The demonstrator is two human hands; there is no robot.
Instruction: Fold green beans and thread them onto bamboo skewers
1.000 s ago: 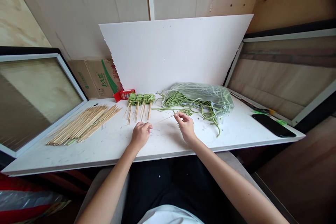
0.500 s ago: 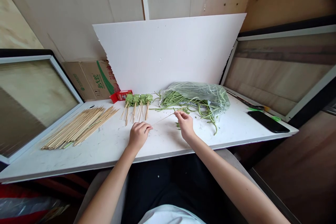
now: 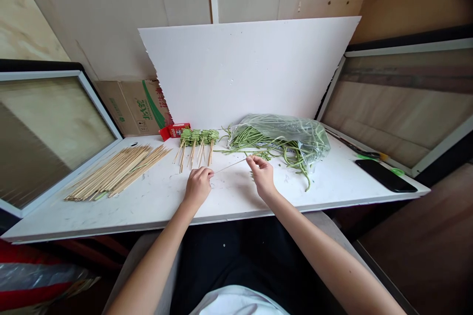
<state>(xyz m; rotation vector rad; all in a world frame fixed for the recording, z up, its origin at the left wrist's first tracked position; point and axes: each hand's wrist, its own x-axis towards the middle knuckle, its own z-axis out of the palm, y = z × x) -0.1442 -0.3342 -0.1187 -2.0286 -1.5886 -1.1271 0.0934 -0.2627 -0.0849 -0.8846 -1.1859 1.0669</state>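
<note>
Head view: the left hand point(image 3: 198, 184) has its grip pinched on the left end of a thin skewer point(image 3: 229, 166), held just above the white tabletop point(image 3: 148, 206). The right hand point(image 3: 263, 173) has its grip closed on the skewer's right tip. A bag of long beans point(image 3: 281, 135) lies just beyond, and a pile of bare sticks point(image 3: 118, 172) lies far left.

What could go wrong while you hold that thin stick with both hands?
1. The thin bamboo skewer is pinched between the left hand and the right hand. Its end sits inside the right hand's pinch, so a slip might prick skin.
2. Being so thin, it might snap if both hands push.
3. Long green beans spill from the clear plastic bag beside the right hand. A wrist could sweep one off the white table.
</note>
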